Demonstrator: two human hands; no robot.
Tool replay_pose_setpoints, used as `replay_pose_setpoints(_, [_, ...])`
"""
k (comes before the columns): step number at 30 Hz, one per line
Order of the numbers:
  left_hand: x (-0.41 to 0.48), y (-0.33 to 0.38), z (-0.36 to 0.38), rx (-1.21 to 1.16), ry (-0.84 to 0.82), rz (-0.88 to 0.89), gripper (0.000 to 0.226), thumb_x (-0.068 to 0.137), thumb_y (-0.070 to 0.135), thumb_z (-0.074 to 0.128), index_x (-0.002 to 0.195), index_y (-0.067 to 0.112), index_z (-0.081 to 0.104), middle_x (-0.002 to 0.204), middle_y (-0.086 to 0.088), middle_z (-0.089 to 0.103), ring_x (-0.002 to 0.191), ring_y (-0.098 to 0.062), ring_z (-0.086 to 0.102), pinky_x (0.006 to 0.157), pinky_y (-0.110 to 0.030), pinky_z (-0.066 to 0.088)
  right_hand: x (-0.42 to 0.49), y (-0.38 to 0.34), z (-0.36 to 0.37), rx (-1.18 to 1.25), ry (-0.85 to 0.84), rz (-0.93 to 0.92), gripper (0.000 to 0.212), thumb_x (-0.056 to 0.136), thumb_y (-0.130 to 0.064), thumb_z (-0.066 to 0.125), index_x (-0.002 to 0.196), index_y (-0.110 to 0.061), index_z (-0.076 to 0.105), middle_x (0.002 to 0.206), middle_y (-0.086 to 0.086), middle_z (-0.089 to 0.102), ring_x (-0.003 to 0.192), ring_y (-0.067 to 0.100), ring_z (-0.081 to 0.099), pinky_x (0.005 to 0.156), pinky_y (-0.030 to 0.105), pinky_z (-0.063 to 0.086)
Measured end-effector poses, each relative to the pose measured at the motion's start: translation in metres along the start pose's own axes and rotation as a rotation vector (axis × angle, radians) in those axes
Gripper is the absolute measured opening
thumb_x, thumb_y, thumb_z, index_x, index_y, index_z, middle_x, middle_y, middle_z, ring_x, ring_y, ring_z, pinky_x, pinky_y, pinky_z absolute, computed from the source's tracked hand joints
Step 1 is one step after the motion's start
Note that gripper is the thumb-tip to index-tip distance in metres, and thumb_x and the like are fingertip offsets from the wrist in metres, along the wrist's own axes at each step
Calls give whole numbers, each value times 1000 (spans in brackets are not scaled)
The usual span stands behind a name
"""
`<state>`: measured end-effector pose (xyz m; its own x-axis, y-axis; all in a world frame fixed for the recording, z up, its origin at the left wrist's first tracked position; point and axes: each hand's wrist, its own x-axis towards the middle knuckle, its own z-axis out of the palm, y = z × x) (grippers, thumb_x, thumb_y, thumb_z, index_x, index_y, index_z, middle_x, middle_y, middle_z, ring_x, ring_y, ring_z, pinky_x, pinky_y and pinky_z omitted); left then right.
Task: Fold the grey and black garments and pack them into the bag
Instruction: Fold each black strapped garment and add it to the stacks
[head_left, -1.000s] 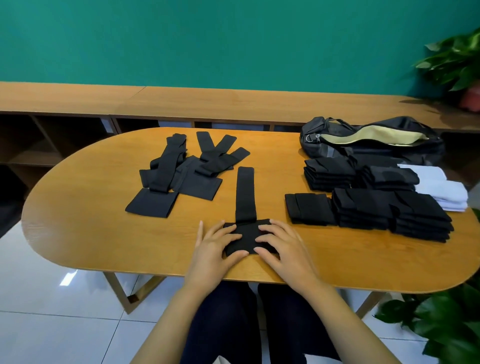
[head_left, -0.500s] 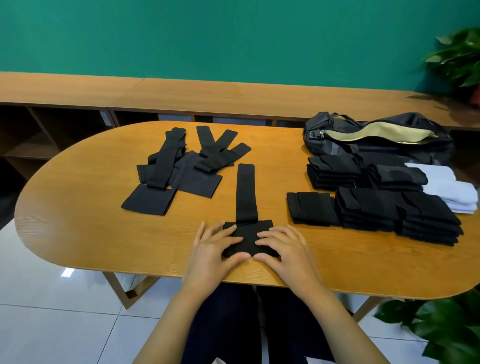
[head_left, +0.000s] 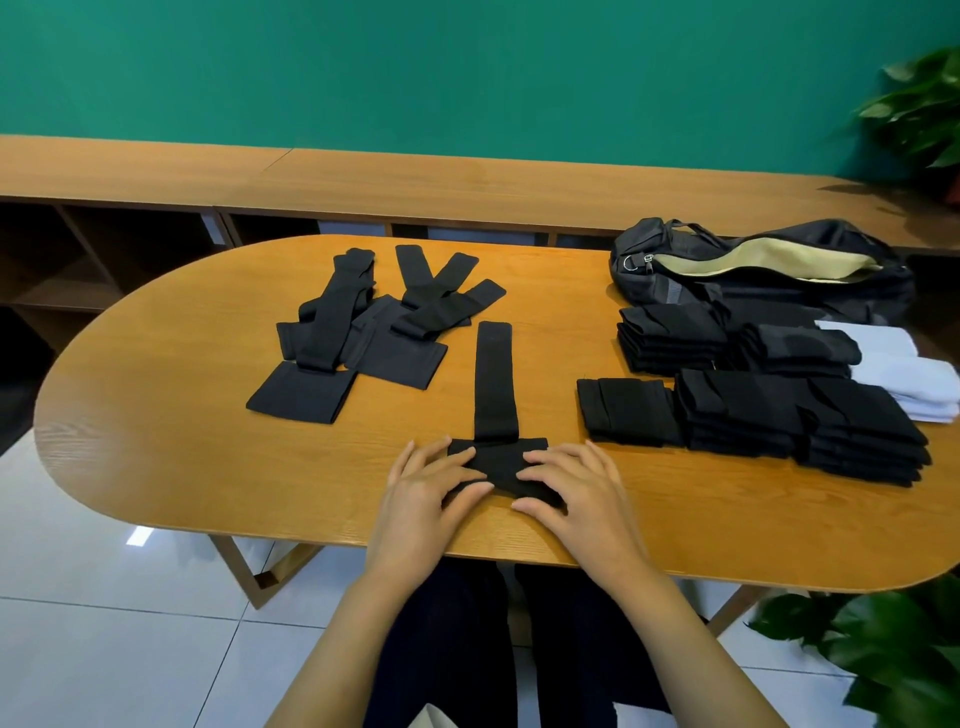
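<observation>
Under flat, spread fingers of left hand (head_left: 423, 491) and right hand (head_left: 569, 491), black garment (head_left: 496, 415) lying, folded stacks (head_left: 800, 423) sitting rightward, loose garments (head_left: 363, 338) leftward beyond, open bag (head_left: 758, 270) resting farther right.

You have bare surface (head_left: 156, 415) along left edge; loose black garments (head_left: 363, 338) crowd far middle, folded stacks (head_left: 779, 415) and bag (head_left: 753, 280) block right end.

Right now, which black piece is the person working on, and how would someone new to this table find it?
Start at the oval wooden table and go to the middle of its near edge. There both hands, left hand and right hand, press on the black garment. Unlike the loose heap to its left and the folded stacks to its right, it lies alone, one long strip pointing away.
</observation>
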<state>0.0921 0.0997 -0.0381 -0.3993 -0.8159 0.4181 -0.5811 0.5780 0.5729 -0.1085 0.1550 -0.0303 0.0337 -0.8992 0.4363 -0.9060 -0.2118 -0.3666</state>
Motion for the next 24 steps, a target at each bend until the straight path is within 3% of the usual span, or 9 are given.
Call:
replay_pose_setpoints(3, [0,0,-1,29,-2,4,56,84,71,41,115,32,68,131,19,56,135,3,30,119,-37,10,0,-2,-2,34,35,17,28,90,-46,53,103,-30,72,114,-15,67,116,-2,43,113,25,14])
replay_pose_setpoints(6, [1,1,-4,53,-15,16,55,79,67,55,122,33,62,130,25,48,131,3,30,117,-31,6,-1,-4,-4,67,114,91,22,90,-37,61,102,-24,73,102,-9,66,107,-9,32,105,35,31])
replay_pose_setpoints(9, [3,3,-4,32,-11,-7,38,83,53,60,113,30,67,121,22,56,121,4,38,116,-37,15,-3,-5,-6,130,86,175,40,89,-53,46,103,-26,72,98,-12,55,111,9,41,99,33,36])
replay_pose_setpoints(11, [4,3,-4,18,11,-31,33,85,50,56,105,28,71,114,21,60,116,1,43,114,-39,20,-4,-5,-7,154,59,178,40,87,-57,47,104,-29,71,98,-14,53,110,11,43,95,32,38])
replay_pose_setpoints(17, [4,5,-5,-10,55,-83,35,85,51,54,103,26,72,107,23,61,111,0,44,109,-37,23,-1,-5,-9,96,40,136,31,81,-47,70,110,-33,69,110,-27,52,107,-6,33,92,31,32])
replay_pose_setpoints(20, [4,4,-6,-24,73,-82,27,86,43,60,105,28,72,107,20,64,113,-3,46,108,-35,23,-2,-3,-7,111,46,256,26,83,-33,73,108,-34,71,105,-21,51,103,3,39,86,29,35])
replay_pose_setpoints(24, [4,5,-6,10,99,-114,18,89,34,63,100,22,71,100,14,64,104,-10,50,104,-38,28,-2,0,-6,128,14,346,20,91,-39,61,106,-29,69,98,-12,52,103,15,45,79,25,34])
